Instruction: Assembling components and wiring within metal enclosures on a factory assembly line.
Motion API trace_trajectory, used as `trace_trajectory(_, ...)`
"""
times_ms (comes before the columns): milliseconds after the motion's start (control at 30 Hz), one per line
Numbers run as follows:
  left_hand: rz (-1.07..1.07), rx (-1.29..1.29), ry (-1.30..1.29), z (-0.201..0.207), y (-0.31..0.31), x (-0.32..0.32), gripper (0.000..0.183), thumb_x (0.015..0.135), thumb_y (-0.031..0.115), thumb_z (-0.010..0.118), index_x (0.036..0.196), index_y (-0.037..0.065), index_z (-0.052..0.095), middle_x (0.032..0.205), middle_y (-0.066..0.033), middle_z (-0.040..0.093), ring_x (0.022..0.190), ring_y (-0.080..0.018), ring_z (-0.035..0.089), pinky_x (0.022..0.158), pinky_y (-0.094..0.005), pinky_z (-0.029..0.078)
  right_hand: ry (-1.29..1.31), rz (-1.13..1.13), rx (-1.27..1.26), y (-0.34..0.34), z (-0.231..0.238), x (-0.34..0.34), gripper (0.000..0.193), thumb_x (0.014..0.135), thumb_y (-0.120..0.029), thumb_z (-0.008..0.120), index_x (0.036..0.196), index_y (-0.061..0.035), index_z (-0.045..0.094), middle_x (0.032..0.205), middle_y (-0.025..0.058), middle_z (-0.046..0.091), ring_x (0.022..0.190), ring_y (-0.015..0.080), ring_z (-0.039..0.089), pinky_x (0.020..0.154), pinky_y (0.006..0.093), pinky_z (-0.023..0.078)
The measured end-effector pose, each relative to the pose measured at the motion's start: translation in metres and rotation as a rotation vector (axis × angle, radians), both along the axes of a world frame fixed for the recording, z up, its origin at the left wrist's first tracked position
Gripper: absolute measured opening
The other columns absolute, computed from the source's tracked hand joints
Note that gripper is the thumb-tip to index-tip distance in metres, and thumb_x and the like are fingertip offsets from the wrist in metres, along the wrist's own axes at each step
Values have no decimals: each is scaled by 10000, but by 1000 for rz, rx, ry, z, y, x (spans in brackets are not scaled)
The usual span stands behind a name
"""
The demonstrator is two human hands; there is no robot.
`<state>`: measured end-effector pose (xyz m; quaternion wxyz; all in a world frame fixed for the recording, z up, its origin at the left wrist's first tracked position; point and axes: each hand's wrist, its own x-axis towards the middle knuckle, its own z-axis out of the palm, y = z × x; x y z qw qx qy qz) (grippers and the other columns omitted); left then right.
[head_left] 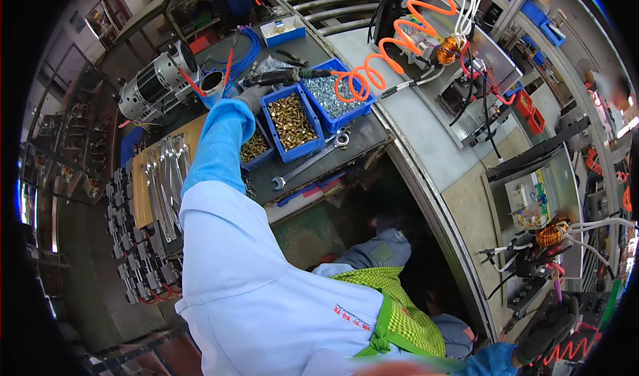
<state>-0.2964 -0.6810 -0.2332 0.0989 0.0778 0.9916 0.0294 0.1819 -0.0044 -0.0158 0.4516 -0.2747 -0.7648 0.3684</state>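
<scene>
My left arm, in a blue sleeve cover, stretches to the bench at the upper left. My left hand [253, 99], in a grey glove, is beside a blue bin of brass-coloured bolts [291, 121]; its fingers are mostly hidden. Just beyond it lies a dark air-powered tool [279, 77], its end near an orange coiled hose [358, 83]. A second blue bin holds silvery small hardware [326, 96]. At the lower right rim, my right hand [551, 333], in a dark glove, appears curled above a red coiled hose [574, 353]; what it holds is too dark to make out.
A combination wrench [309, 162] lies along the bench's near edge. A silvery motor [158, 83] and long metal strips [166, 176] are at the left. On the right-hand line stand open units with copper coils [551, 235] and loose white cables.
</scene>
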Motion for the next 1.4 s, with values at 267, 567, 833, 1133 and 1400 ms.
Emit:
trace_trajectory(267,8,33,36,-25,-17,-12,379,839,152,532,1213,93,541,1229,-209,543,1140,-370,523,974,-413,419,-7,184,105,-4,7,-9,503,1003,-388,350,1242,32,492,1099,61,531,1003,142,492,869,273,408)
trace_trajectory(567,-42,56,0,4,-3,3,377,823,171,567,1194,104,561,1153,-211,592,1093,-367,556,922,-404,449,-135,157,142,15,13,12,466,1006,-365,351,1207,23,512,1040,43,515,920,124,469,809,247,387)
trace_trajectory(833,-63,167,-9,20,-4,20,458,781,104,526,1238,123,553,1217,-187,562,1133,-361,525,953,-400,431,56,255,346,-26,33,-16,482,949,-390,486,1013,69,619,744,108,611,623,192,527,558,311,435)
trace_trajectory(1133,-71,45,-39,-4,-4,-11,339,845,200,548,1171,111,578,1134,-204,601,1076,-361,567,918,-406,457,-57,284,138,-12,10,-15,454,997,-340,408,1252,27,485,1157,75,527,1059,154,510,904,268,429)
trace_trajectory(1400,52,-83,-64,-6,-5,-13,295,829,156,548,1111,93,609,1156,-198,593,1098,-339,564,922,-396,465,-99,278,205,-4,13,-3,446,1006,-321,381,1244,41,488,1131,78,534,1038,159,502,893,286,413)
